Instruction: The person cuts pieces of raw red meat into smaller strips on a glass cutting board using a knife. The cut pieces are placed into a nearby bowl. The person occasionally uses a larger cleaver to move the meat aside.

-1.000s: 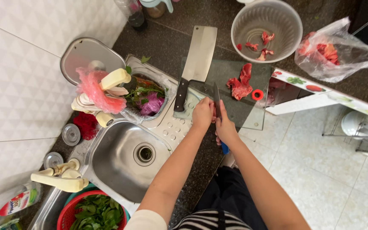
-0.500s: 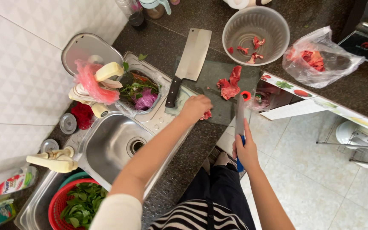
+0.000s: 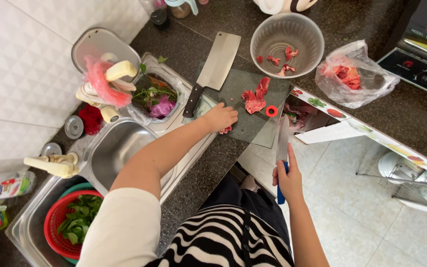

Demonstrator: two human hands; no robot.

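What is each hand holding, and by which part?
The right hand holds a knife by its blue handle. The left hand presses a meat piece, gripping nothing visibly.
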